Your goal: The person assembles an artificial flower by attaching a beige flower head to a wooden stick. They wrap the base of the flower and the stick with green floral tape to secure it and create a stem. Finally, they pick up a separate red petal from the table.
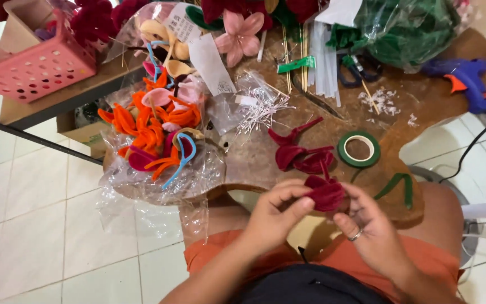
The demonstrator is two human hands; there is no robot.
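- Your left hand (274, 217) and right hand (369, 233) meet just off the near edge of the brown table (423, 107), over your lap; both pinch one dark red chenille petal (326, 194), left thumb and forefinger closed on its left side, right fingertips closed on its right side and underside; a ring sits on one right finger.
- The petal in your hands is a rounded lobe; a thin red stem end rises from its top and points away from you toward the table's middle, so its long axis runs near-to-far; it overlaps the table's near edge.
- Just beyond it, near the same edge, lie more finished red petals (299, 152); their tails point up and right, toward the far side.
- To their right, a roll of green floral tape (359, 150) lies flat; a bent green chenille stem (399, 186) rests near the near right corner.
- Open room is small; the bare strip of table between the tape roll and the blue glue gun (468, 81) at the right edge is the widest; white scraps dot it.
- The left edge is crowded by a clear plastic bag of orange and pink pieces (158, 135), overhanging the rim; the far edge is packed with scissors, sticks and a green bag.
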